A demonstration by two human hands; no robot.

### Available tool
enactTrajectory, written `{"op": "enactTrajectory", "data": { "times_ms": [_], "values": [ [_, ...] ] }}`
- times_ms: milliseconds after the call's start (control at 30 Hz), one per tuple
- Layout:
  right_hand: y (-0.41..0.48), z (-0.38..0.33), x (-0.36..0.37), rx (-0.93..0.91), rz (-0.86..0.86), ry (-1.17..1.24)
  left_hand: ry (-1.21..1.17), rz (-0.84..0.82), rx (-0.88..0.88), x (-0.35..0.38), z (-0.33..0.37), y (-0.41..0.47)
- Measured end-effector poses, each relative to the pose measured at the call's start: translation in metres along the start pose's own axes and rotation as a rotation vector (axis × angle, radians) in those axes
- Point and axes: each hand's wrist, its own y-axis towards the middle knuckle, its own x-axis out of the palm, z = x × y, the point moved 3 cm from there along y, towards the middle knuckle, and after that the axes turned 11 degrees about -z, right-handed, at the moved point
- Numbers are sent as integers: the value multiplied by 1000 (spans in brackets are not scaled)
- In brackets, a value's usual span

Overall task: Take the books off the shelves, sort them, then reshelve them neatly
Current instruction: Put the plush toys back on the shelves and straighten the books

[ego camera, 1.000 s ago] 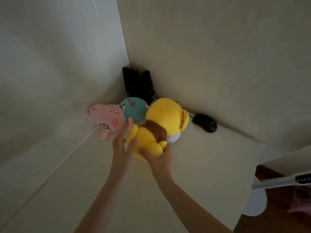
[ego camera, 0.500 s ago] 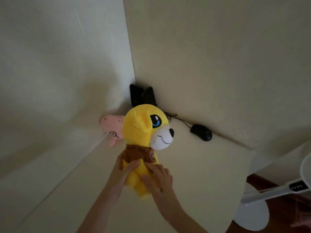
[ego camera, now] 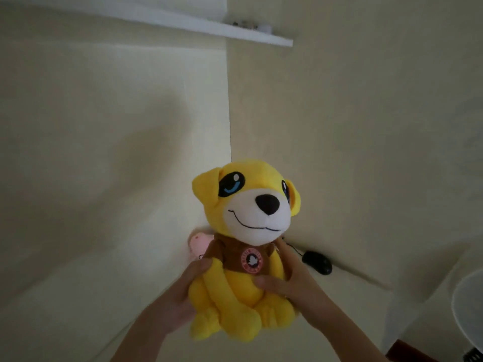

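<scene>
Along the upper left of the frame ran a white shelf [ego camera: 183, 22] carrying only a few small, unclear objects near its right end. No books showed anywhere, so by this view the taking down, sorting and reshelving all seemed left to do; the job in hand looked like clearing toys aside.

Left of centre, the left hand [ego camera: 180, 296] was wrapped round one flank of a yellow plush dog [ego camera: 243, 257]. A pink plush toy [ego camera: 198, 242] peeked out just behind the dog. The dog stood upright at centre, long axis vertical, face toward the camera and turned slightly to the right of the frame. Whether its feet touched the pale worktop [ego camera: 78, 296] could not be told.

The right hand [ego camera: 290, 280] gripped the other flank, thumb on the belly. Further right a black mouse [ego camera: 317, 262] lay by the wall.
</scene>
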Motion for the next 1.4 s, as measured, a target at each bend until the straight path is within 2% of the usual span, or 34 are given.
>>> {"op": "enactTrajectory", "data": {
  "times_ms": [67,133,200,367,567,800,1033,1267,1333,1400],
  "values": [
    [-13,-28,8,-99,62,-2,120,-7,14,19,25,-13],
    [-25,-58,15,-204,120,-39,347,3,70,40,55,-25],
    [-35,-91,21,-325,154,-81,573,63,171,69,87,-38],
    [-54,-172,38,-530,145,-160,882,241,435,138,148,-71],
    [-59,-261,62,-706,124,-257,1014,238,617,194,211,-112],
    [5,-347,112,-800,1,-252,1254,520,734,200,303,-175],
    [107,-376,190,-752,-226,-277,1346,836,673,147,358,-235],
    [171,-384,261,-680,-426,-494,1535,1332,345,102,375,-273],
    [181,-384,279,-675,-444,-548,1579,1493,217,94,380,-278],
    [191,-383,294,-674,-412,-579,1526,1619,115,82,385,-281]
  ]
}}
